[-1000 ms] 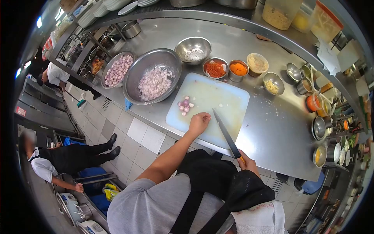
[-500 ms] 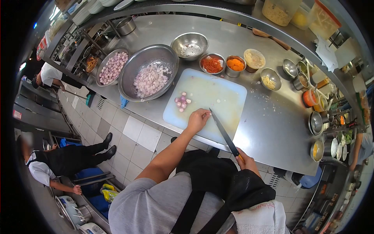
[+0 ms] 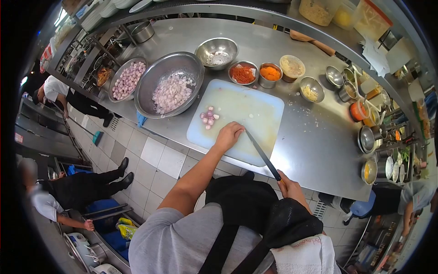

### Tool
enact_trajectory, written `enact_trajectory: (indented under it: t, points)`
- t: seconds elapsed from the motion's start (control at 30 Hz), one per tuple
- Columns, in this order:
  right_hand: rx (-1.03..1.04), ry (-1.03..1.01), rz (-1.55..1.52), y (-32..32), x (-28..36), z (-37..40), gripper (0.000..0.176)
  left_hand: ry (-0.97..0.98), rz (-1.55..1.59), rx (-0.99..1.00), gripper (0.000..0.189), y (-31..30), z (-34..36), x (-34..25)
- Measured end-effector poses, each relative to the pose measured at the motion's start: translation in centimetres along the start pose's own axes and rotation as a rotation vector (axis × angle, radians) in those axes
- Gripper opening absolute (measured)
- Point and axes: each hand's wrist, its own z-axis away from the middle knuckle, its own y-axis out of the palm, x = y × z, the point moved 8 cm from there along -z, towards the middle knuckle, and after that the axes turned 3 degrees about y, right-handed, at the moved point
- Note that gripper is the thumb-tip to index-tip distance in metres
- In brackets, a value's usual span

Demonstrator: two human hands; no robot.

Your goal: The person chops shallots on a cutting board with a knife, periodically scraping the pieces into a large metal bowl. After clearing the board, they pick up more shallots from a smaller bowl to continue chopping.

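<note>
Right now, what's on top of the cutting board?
The cutting board holds shallots and pale scraps; the left hand and knife are over it. Anything beneath that hand is hidden.

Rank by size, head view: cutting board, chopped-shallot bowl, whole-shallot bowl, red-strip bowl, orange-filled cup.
1. Cutting board
2. Chopped-shallot bowl
3. Whole-shallot bowl
Smallest: red-strip bowl and orange-filled cup, too alike to rank.

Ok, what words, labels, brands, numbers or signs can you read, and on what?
No text is readable.
White towel: red lettering, too blurred.
Small red-and-white label, far left: too small.
Dark panel, lower right: letter-like marks, too small.
Yellow packet: any print too small.
</note>
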Motion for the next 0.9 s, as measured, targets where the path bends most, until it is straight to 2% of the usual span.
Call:
enact_trajectory:
  t: [0.17,0.23,0.47,0.53,0.63,0.83,0.9]
  points:
    - [0.029,0.022,0.013,0.6,-0.7,0.1,0.050,0.047,0.004,0.014,0.006,0.4,0.1,-0.3]
    - [-0.021,-0.017,-0.026,0.3,-0.5,0.3,0.050,0.121,-0.008,-0.002,0.007,0.2,0.2,-0.6]
    - [0.032,0.044,-0.059,0.2,-0.4,0.5,0.051,0.061,0.008,0.066,0.011,0.2,0.0,-0.3]
    - [0.039,0.043,-0.091,0.3,-0.9,0.5,0.051,0.179,-0.037,0.059,0.012,0.1,-0.1,-0.9]
    - [-0.003,-0.035,-0.092,0.6,-1.1,0.3,0.050,0.135,-0.052,0.100,0.013,0.4,0.0,-0.2]
    - [0.009,-0.010,-0.049,0.9,-1.1,0.1,0.050,0.086,0.014,0.078,0.013,0.3,0.3,-0.5]
    - [0.002,-0.018,-0.041,0.9,-1.0,0.0,0.050,0.139,-0.007,0.068,0.013,0.0,0.5,-1.0]
